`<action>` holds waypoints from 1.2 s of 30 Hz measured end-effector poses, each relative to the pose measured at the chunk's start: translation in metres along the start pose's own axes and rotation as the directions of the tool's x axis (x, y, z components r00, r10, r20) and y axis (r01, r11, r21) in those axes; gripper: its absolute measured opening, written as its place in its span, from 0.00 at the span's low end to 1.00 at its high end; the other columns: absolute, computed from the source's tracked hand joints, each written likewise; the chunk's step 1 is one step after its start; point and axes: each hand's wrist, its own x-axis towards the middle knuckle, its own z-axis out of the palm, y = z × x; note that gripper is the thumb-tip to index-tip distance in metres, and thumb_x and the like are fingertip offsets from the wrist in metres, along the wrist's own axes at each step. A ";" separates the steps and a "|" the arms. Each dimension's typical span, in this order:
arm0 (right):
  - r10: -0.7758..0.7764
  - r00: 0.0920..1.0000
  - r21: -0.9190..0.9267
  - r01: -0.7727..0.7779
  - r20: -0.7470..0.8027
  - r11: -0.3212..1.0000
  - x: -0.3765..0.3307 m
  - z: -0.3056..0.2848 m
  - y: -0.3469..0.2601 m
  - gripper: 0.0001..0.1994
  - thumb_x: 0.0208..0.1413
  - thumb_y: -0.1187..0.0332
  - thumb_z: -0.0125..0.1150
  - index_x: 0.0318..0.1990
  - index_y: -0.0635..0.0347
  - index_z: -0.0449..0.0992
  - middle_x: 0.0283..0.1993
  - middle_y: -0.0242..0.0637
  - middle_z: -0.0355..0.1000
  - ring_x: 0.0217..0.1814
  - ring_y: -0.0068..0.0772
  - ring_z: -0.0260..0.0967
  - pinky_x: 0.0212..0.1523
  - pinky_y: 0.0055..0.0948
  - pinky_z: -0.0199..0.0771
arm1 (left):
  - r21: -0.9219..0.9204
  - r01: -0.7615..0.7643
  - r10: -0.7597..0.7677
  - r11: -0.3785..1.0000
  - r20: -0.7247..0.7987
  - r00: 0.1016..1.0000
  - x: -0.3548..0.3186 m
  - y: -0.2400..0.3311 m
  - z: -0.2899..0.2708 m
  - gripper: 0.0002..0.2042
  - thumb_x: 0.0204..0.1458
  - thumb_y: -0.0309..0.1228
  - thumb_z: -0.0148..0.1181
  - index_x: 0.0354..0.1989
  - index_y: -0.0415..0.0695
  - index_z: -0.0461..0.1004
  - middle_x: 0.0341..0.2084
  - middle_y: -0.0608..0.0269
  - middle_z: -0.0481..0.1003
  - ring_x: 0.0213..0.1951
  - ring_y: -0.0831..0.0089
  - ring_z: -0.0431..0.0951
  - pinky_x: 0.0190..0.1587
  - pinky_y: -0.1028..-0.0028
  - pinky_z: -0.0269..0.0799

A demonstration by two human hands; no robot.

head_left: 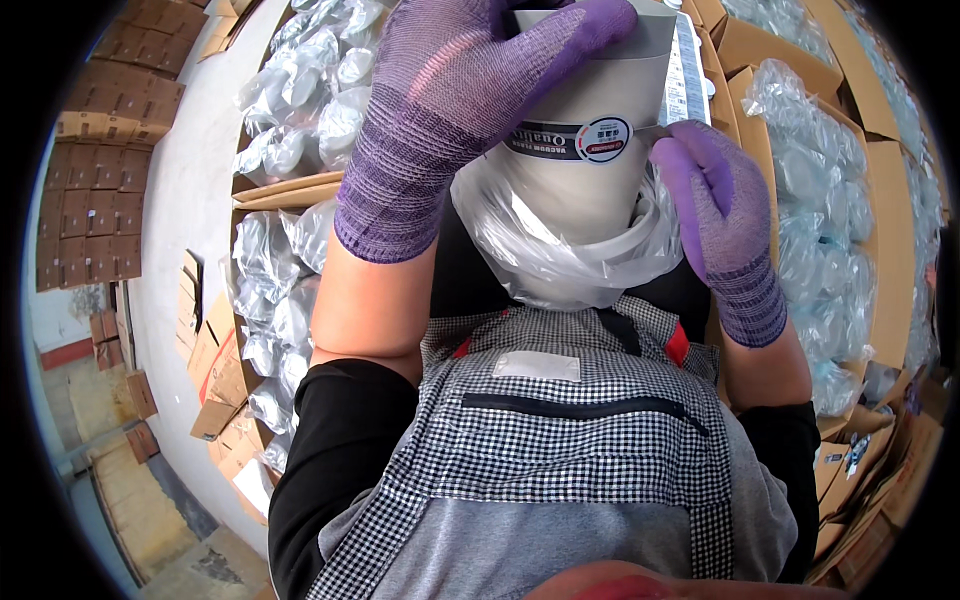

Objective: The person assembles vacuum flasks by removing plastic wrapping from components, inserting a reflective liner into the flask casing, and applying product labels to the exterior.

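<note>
A pale grey vacuum flask (590, 185) stands in front of my body, with a dark printed band and a round sticker (604, 139) around its middle. A clear plastic bag (530, 240) is bunched around its lower part. My left hand (450, 80), in a purple knit glove, grips the flask's darker grey top from the left, thumb across the front. Some of its fingers are hidden behind the flask. At the flask's right side, my gloved right hand (715, 190) has its fingers closed, fingertips by the band's end. What they pinch is too small to make out.
Open cartons of plastic-wrapped items (290, 270) stand on my left, and more wrapped items (815, 200) fill cartons on my right. A printed white sheet (686, 80) is behind the flask. Stacked brown boxes (95, 200) and flattened cardboard (215, 380) lie farther left on the floor.
</note>
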 end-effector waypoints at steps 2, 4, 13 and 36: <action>-0.168 0.986 -0.048 0.167 -0.005 0.985 -0.003 0.008 0.000 0.13 0.62 0.66 0.62 0.45 0.70 0.77 0.36 0.47 0.77 0.36 0.36 0.77 0.38 0.32 0.77 | -0.012 -0.003 0.003 1.000 0.001 1.000 -0.001 -0.001 0.001 0.16 0.50 0.41 0.70 0.29 0.36 0.81 0.25 0.57 0.76 0.31 0.69 0.75 0.35 0.70 0.69; -0.211 0.977 -0.042 0.212 0.035 0.976 -0.002 0.008 -0.002 0.14 0.61 0.64 0.63 0.44 0.69 0.77 0.35 0.46 0.77 0.34 0.36 0.76 0.36 0.32 0.76 | -0.004 0.022 -0.022 1.000 0.019 1.000 -0.001 0.004 0.003 0.16 0.50 0.41 0.70 0.29 0.36 0.81 0.25 0.57 0.76 0.31 0.69 0.75 0.35 0.70 0.69; 0.007 0.999 -0.156 -0.002 0.032 0.988 0.011 0.007 -0.038 0.21 0.52 0.52 0.73 0.26 0.63 0.75 0.21 0.32 0.67 0.20 0.30 0.65 0.23 0.30 0.67 | 0.174 -0.021 0.017 0.984 0.026 1.000 -0.002 0.023 0.001 0.16 0.50 0.40 0.69 0.29 0.36 0.81 0.24 0.57 0.75 0.30 0.68 0.75 0.34 0.70 0.69; 0.852 0.472 -0.285 -0.868 -0.225 0.406 -0.115 0.030 0.335 0.33 0.53 0.30 0.54 0.40 0.54 0.82 0.41 0.46 0.80 0.48 0.52 0.77 0.49 0.45 0.72 | 0.178 0.164 -0.162 0.970 -0.027 0.986 0.001 0.003 -0.005 0.15 0.56 0.37 0.65 0.42 0.36 0.81 0.36 0.61 0.79 0.39 0.72 0.77 0.44 0.73 0.71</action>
